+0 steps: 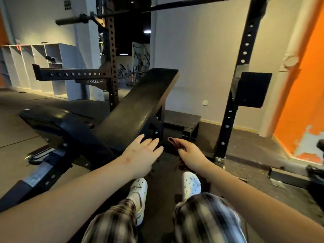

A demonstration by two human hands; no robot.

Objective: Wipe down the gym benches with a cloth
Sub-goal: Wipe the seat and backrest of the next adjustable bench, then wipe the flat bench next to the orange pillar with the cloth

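Cloth (176,143) in right hand (190,152)

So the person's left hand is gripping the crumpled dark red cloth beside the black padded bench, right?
Not quite: the right hand grips the crumpled dark red cloth beside the black padded bench. The left hand is open and holds nothing, as the head view shows.

A barbell (70,21) rests on a black rack (228,120). White cubby shelves (66,71) stand left. An orange wall (301,111) rises right.
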